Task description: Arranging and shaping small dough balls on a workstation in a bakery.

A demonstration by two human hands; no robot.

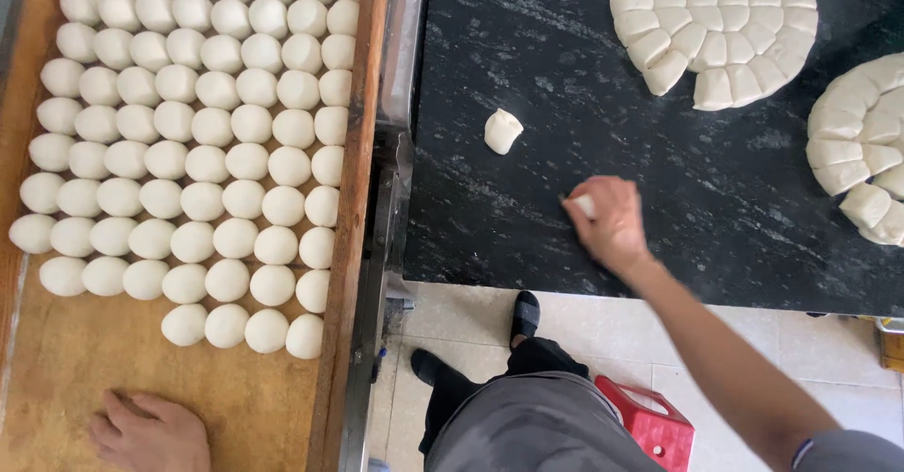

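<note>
Closest to us are our own grey trousers (541, 425) and dark slippers on the pale tiled floor (810, 340), with a small red plastic stool (654, 423) beside our leg, low enough to sit by the worktop. Our left hand (151, 432) lies flat on the bare end of the long wooden board (235, 406), its fingers spread and holding nothing, which looks like a way of steadying ourselves or the board as we lean to the other side. Above it on the board sit the smooth round white dough balls (198, 133), packed in close rows so that they touch or nearly touch, filling it from the far end down and leaving the near end bare for more. Our right hand (612, 223) reaches across onto the black speckled stone worktop (527, 48), its fingers curled shut around a small white piece of dough (586, 206), of which only a corner shows at the fingertips; the palm presses down, as one does to roll a piece round against the stone. Just beyond lies a single loose cut lump of dough (502, 130), apart from everything else and within easy reach. Farther right lie two flat round discs of white dough scored into wedges: one (714, 25) with a gap in its lower edge where pieces are missing, the other (862, 147) cut off by the frame.
</note>
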